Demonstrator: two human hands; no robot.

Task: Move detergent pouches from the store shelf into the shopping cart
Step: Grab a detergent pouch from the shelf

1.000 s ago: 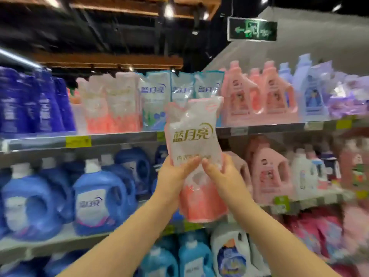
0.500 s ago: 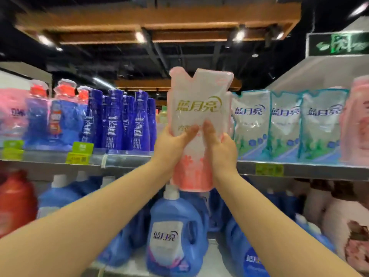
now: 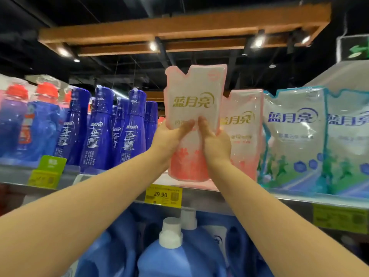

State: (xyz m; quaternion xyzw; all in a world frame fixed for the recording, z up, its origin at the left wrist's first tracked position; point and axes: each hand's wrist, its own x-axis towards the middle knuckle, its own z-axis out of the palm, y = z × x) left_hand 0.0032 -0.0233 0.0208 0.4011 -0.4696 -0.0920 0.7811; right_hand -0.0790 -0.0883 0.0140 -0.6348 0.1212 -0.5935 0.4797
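Pouch [image 3: 194, 86] lifted higher, gripped by left hand [image 3: 169, 138] and right hand [image 3: 216, 144].

Two pink pouches [image 3: 191, 100], two blue-green pouches [image 3: 293, 140], two white-capped blue jugs [image 3: 169, 260], one left hand [image 3: 169, 138], one right hand [image 3: 216, 143].

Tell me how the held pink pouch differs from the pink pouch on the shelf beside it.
The held pouch is gripped by the left hand and right hand; the shelf pouch stands on the shelf. The held pouch reaches higher and overlaps the shelf pouch's left edge. Both are pink and white with gold logos.
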